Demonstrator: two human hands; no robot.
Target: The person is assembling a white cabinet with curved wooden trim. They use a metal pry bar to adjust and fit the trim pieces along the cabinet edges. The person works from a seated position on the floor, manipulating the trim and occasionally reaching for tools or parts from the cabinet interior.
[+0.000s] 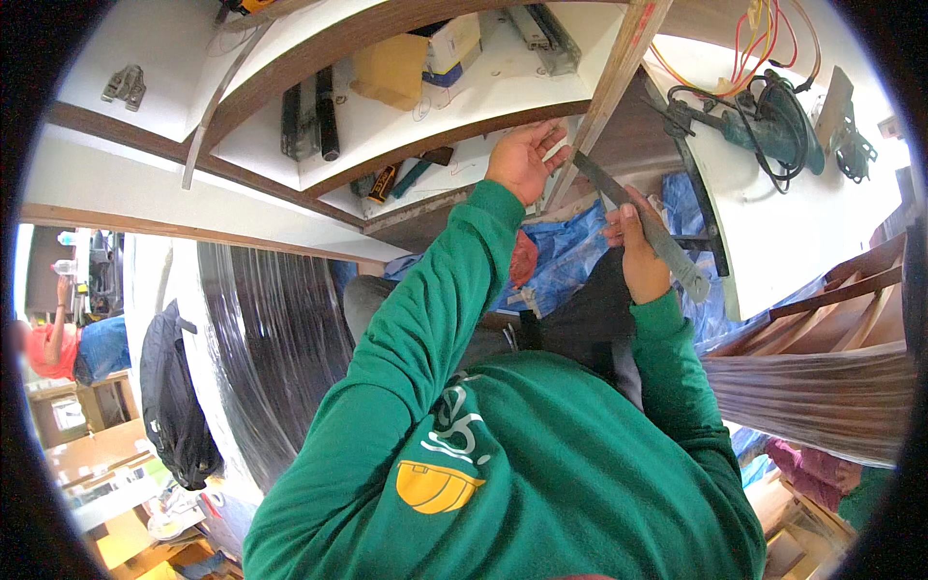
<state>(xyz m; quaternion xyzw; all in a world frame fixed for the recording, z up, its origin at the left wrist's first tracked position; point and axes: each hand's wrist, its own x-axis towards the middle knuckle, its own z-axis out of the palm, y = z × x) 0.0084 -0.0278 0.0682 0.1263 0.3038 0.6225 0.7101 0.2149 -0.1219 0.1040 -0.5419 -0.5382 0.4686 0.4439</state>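
Observation:
My right hand (638,253) is closed around a long flat grey strip (674,253), with the thumb lying along it. The strip slants from its lower rounded end up to the bare wooden edge (611,82) of a white cabinet. What it is made of I cannot tell. My left hand (525,162) is raised near the strip's upper end, beside that edge. Its palm is turned up and its fingers are loosely bent and apart, with nothing seen in them. Curved brown-edged shelves (454,124) are just beyond it.
On the shelves lie black drawer slides (329,114), a cardboard piece (390,72), a box (452,48) and a metal hinge (125,87). At right, a corded teal power tool (773,135) rests on a white panel. Blue sheeting (565,253) covers the floor. Another person (72,350) is far left.

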